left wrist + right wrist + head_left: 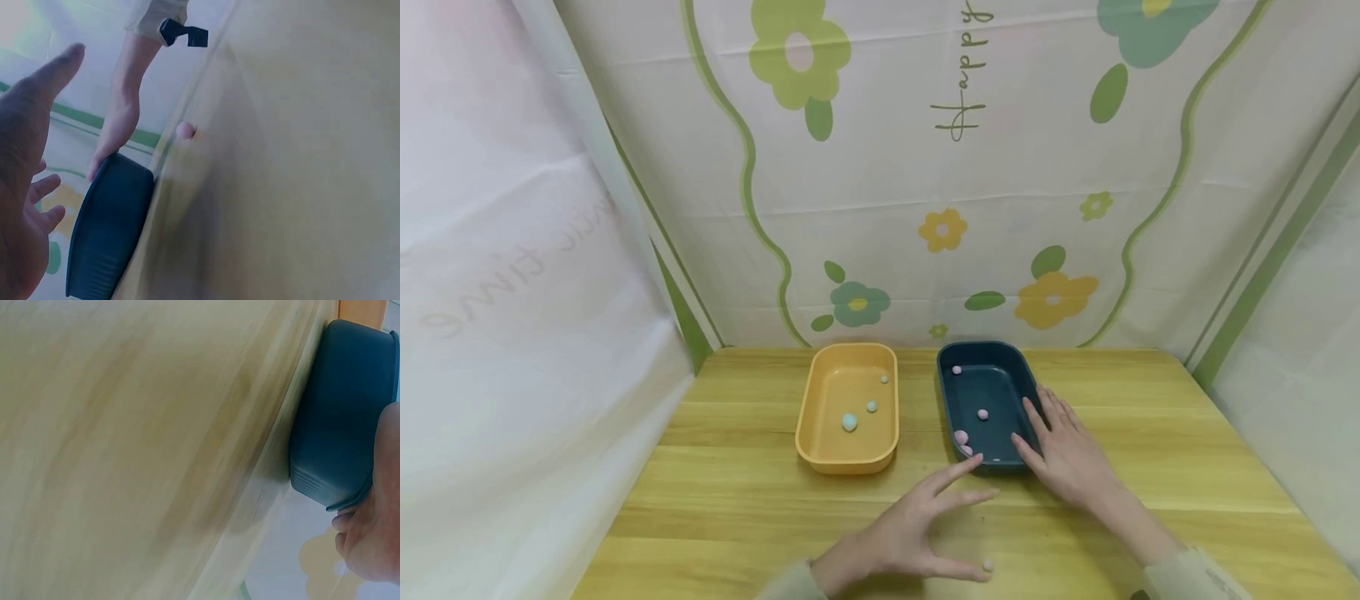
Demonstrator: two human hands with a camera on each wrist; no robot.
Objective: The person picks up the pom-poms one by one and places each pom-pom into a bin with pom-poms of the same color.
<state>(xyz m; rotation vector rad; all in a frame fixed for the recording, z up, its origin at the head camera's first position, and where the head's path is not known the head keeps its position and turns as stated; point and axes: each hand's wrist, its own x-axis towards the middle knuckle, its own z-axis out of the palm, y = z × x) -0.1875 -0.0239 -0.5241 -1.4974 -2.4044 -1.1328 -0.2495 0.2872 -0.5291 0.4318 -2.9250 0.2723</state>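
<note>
My left hand (913, 529) hovers over the table in front of the dark blue tray (946, 400), thumb and fingers spread, gripping nothing. Close to its thumb tip in the head view is a small pale ball (987, 565); the left wrist view shows a pink ball (185, 130) on the tabletop, apart from the hand. Several pink balls (982, 414) lie inside the dark blue tray. My right hand (1067, 454) rests on that tray's right rim with its fingers extended. Its fingertips are partly hidden behind the tray wall (340, 412) in the right wrist view.
Left of the dark blue tray stands a yellow tray (803, 433) holding 3 light blue-green balls (849, 422). Both sit near the back of the wooden table (715, 492). A floral cloth (880, 175) hangs behind, and white cloth (527, 333) hangs at the sides.
</note>
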